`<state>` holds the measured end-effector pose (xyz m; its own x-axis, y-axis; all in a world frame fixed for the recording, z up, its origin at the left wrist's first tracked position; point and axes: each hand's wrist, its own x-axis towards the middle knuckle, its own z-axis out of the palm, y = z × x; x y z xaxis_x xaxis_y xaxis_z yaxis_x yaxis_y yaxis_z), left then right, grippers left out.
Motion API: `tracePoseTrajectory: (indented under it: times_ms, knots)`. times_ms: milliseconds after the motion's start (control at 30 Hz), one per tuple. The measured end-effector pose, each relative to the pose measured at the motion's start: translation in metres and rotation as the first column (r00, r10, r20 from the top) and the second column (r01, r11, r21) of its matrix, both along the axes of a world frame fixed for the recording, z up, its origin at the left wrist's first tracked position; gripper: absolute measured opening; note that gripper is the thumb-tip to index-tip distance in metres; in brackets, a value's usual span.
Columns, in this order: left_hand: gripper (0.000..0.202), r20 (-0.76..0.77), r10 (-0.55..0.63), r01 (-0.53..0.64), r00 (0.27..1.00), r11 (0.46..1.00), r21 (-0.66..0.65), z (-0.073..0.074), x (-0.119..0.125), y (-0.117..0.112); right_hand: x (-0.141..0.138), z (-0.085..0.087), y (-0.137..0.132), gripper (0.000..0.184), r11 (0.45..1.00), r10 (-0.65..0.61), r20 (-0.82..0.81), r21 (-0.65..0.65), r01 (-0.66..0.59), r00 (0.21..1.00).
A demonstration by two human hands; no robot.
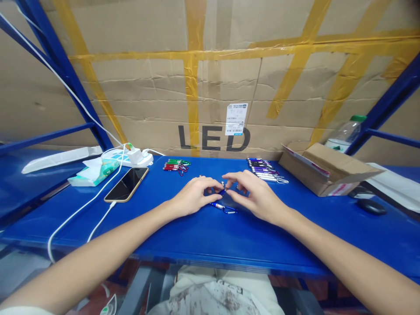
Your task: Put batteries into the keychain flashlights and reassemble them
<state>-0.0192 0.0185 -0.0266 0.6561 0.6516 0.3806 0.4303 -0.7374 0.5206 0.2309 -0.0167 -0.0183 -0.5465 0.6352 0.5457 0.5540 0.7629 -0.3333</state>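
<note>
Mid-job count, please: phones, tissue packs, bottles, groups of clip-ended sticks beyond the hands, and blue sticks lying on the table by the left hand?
Phone: 1
Tissue pack: 1
Bottle: 1
Stick groups: 2, the green-and-red group and the mixed-colour group
Blue stick lying by the left hand: 1
Total: 6

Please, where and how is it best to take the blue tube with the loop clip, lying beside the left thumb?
Probably by the loop clip of the blue tube, pinched from the right: it sticks out there, while the tube's other end lies close to the left hand.
</note>
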Motion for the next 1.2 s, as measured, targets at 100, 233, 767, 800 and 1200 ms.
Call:
tracePoseTrajectory:
  times_ms: [100,233,767,800,1200]
  knots:
    - [0.015,-0.001,0.002,-0.002,1.000,1.000,-0.006,0.000,0.000,0.000,0.000,0.000,0.000,0.030,1.000,-0.003,0.003,0.002,0.003,1.000]
    - [0.014,-0.005,0.007,-0.007,1.000,1.000,-0.004,0.000,0.000,0.001,0.000,-0.001,0.001,0.030,1.000,0.003,0.003,0.003,-0.003,1.000]
    - [0.021,0.047,0.129,-0.127,0.991,0.991,-0.048,-0.002,-0.001,0.007,0.025,0.003,0.023,0.029,0.935,-0.328,0.101,0.173,0.308,0.939]
    - [0.022,0.051,0.136,-0.134,0.989,0.990,-0.051,-0.001,-0.001,0.007,0.028,0.004,0.025,0.030,0.924,-0.364,0.166,0.186,0.333,0.917]
    - [0.042,0.100,0.100,-0.088,0.990,0.989,-0.118,0.005,-0.002,0.002,0.031,-0.001,0.024,0.019,0.914,-0.389,0.576,0.141,0.381,0.718]
